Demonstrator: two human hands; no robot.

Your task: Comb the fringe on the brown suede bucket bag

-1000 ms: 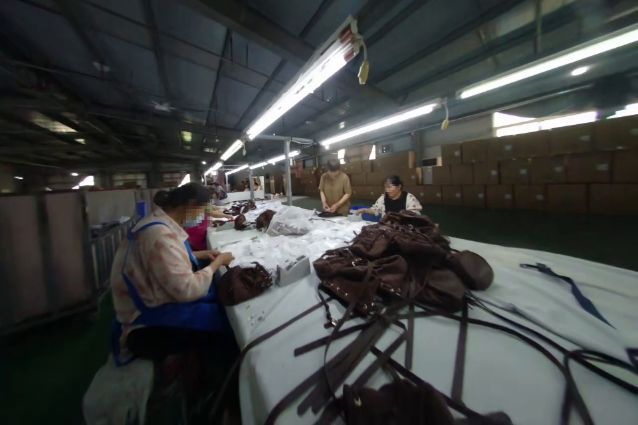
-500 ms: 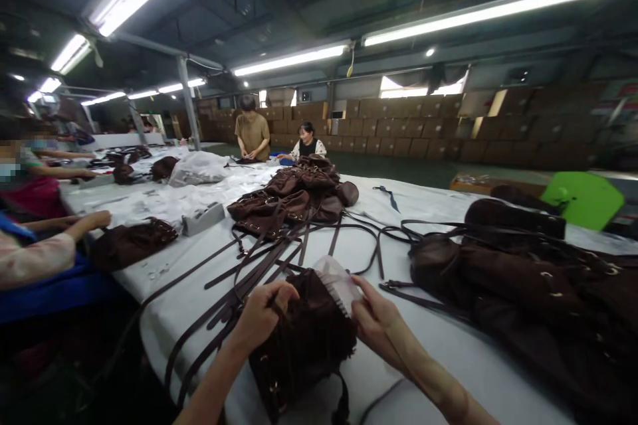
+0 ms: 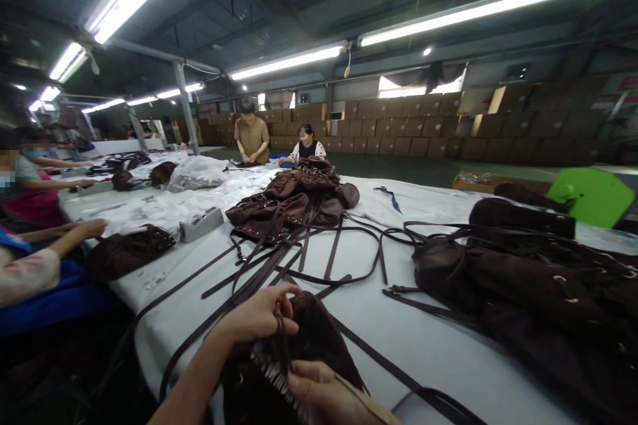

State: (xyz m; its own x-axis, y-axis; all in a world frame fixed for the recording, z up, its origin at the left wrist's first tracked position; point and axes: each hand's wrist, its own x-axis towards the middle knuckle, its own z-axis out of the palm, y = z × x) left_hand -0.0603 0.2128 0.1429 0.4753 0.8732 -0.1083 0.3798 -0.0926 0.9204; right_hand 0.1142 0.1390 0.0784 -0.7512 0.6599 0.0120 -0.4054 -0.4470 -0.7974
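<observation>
A dark brown bag (image 3: 323, 332) lies in front of me on the white table, its lower part cut off by the frame edge. My left hand (image 3: 264, 315) is closed over its top left side, pinching a thin brown drawstring (image 3: 282, 345) between thumb and fingers. Lower down, my right hand (image 3: 323, 392) has its fingertips closed at the drawstring's lower stretch. Right beside those fingertips runs a black-and-white striped edge (image 3: 274, 372); whether it is also gripped I cannot tell.
Brown bags are heaped mid-table (image 3: 304, 199), and more lie at right (image 3: 518, 285). Long straps (image 3: 359, 272) cross the white table (image 3: 389, 305). At left, a co-worker's hand (image 3: 92, 229) is over another bag (image 3: 132, 252), near a grey holder (image 3: 202, 224).
My right hand has moved left and down to the bag's front. The whitish sheet it held upright no longer shows above the bag. The bag has been turned; my left hand stays near its top.
</observation>
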